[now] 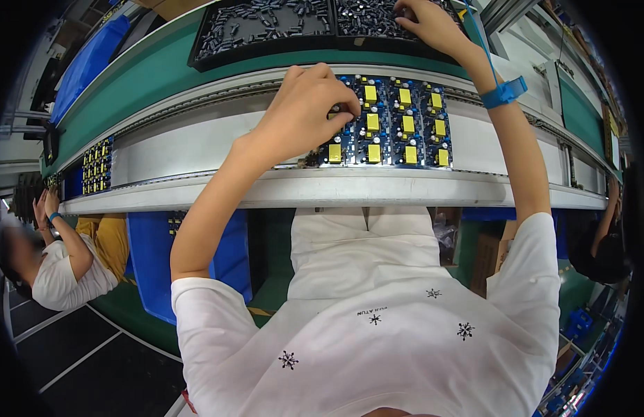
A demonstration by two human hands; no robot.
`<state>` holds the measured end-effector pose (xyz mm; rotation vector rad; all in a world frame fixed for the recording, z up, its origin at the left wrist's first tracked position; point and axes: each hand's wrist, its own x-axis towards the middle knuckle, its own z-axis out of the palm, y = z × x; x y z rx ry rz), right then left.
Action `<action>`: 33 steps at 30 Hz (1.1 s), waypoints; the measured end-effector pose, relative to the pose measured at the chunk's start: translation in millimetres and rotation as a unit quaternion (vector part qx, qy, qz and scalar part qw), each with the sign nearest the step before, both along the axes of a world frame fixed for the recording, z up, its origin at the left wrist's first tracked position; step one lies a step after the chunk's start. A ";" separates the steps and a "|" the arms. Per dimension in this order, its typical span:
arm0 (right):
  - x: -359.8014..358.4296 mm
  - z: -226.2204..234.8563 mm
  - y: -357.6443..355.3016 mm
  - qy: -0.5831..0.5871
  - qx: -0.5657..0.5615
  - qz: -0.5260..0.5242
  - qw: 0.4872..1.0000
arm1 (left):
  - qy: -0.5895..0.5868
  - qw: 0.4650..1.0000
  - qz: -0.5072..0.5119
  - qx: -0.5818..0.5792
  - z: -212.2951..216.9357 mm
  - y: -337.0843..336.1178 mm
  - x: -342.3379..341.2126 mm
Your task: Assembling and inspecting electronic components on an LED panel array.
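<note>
My left hand [304,111] is over the left part of a dark blue circuit board panel [391,128]. Its fingers are curled and the thumb and forefinger come together just above the board; whatever is between them, if anything, is hidden. Rows of yellow blocks and small round parts stand on the panel, which sits in a rail track. Farther off, my right hand [437,28] reaches into a black tray [377,43] of small dark cylindrical capacitors. Its fingers are bent in among them, and I cannot make out what they hold. A blue strap [504,92] circles my right wrist.
Left of that tray stands another black tray [266,54] of similar parts, on a green belt [155,90]. A second populated panel [97,167] lies farther left on the track. A metal rail [322,189] runs along the near side. Co-workers [75,267] are at both ends.
</note>
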<state>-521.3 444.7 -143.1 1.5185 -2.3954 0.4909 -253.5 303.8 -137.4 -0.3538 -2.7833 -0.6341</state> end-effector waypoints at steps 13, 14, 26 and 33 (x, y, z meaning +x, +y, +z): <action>27.4 14.8 9.9 -0.067 -0.113 0.006 0.991 | -0.013 0.999 0.033 0.004 -14.8 2.1 0.6; 32.9 18.4 11.5 -0.080 -0.112 0.009 0.990 | -0.012 0.999 0.037 0.011 -16.2 2.1 1.0; 71.9 23.1 18.4 -0.174 -0.109 0.112 0.972 | -0.024 0.998 0.055 -0.013 -5.4 11.6 1.9; 115.2 9.1 40.5 -0.404 -0.072 0.227 0.883 | 0.067 0.996 0.053 -0.008 -12.2 -6.4 -6.7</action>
